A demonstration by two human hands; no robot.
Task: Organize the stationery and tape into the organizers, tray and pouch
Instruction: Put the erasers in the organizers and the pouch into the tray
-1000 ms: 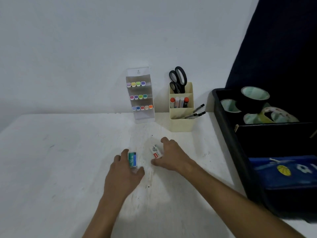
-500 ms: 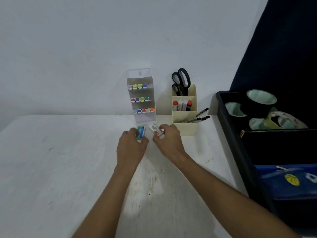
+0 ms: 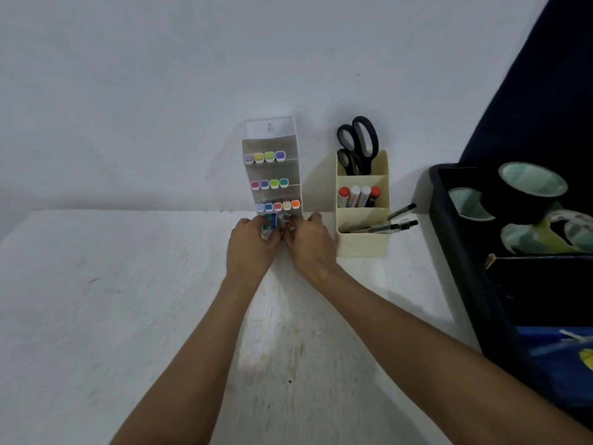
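Observation:
My left hand (image 3: 251, 248) grips a small eraser with a green-blue sleeve (image 3: 269, 223). My right hand (image 3: 309, 247) grips a small white eraser with a red mark (image 3: 286, 222). Both hands press together at the foot of the clear tiered marker organizer (image 3: 272, 139), which stands against the wall with three rows of coloured markers. The two erasers touch or nearly touch the organizer's bottom tier; my fingers hide how far in they sit.
A cream desk organizer (image 3: 362, 242) to the right holds black scissors (image 3: 357, 146), glue sticks and pens. A black tray (image 3: 462, 252) at the right edge holds tape rolls (image 3: 531, 187) and a blue pouch (image 3: 558, 354). The white table (image 3: 96, 316) meets the wall behind.
Both hands picked the erasers up off the table and carried them away from me to the base of the clear organizer, closing together.

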